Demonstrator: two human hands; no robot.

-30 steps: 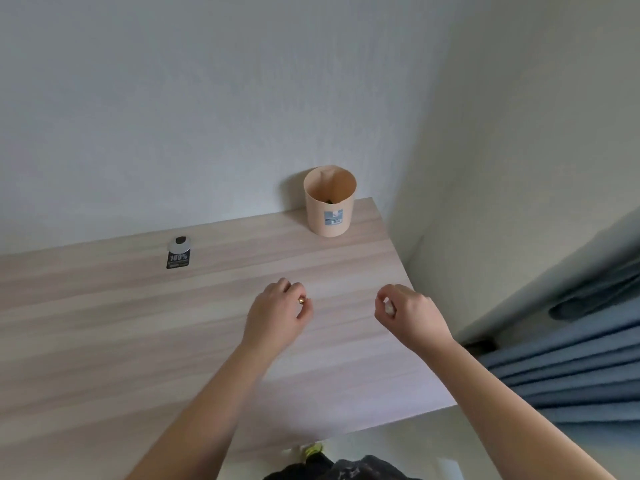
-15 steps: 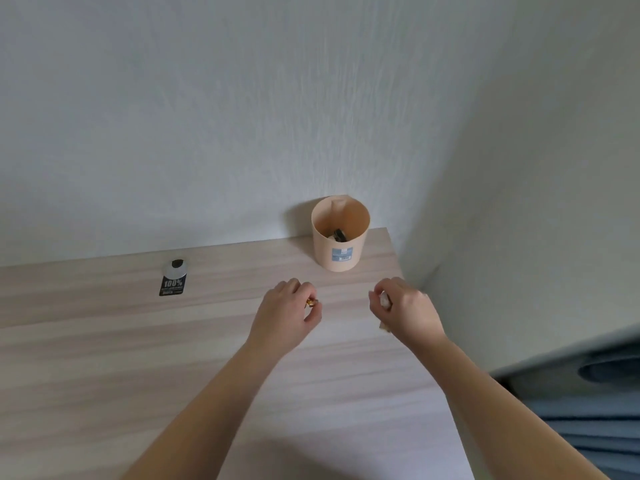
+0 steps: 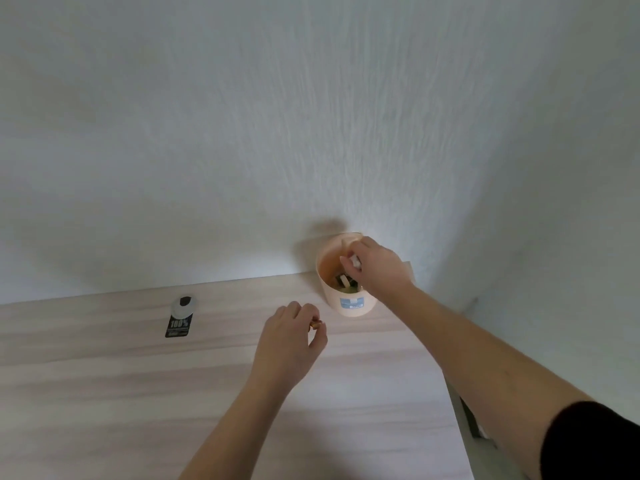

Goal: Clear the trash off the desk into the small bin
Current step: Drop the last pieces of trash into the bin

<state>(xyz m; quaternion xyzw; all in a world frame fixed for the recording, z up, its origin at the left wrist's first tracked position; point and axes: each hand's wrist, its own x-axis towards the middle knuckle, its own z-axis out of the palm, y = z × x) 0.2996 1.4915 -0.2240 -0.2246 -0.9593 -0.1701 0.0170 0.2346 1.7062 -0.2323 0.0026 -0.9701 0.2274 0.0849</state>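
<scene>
A small peach-coloured bin (image 3: 349,308) with a blue label stands at the desk's back right corner against the wall. Dark and pale scraps lie inside it. My right hand (image 3: 379,266) hovers over the bin's opening, fingers pinched on a small white scrap (image 3: 354,261). My left hand (image 3: 289,344) hangs above the desk just left of the bin, fingers closed on a small gold-brown piece (image 3: 315,325). A black and white tag (image 3: 180,317) printed "100%" lies flat on the desk farther left.
The pale wood desk (image 3: 138,393) runs along a white wall, and its right edge meets a side wall. A narrow gap with something dark shows beside that right edge (image 3: 474,424).
My right hand has travelled from in front of the bin up over its opening with the white scrap. My left hand has drifted closer to the bin. The view has tilted up toward the wall.
</scene>
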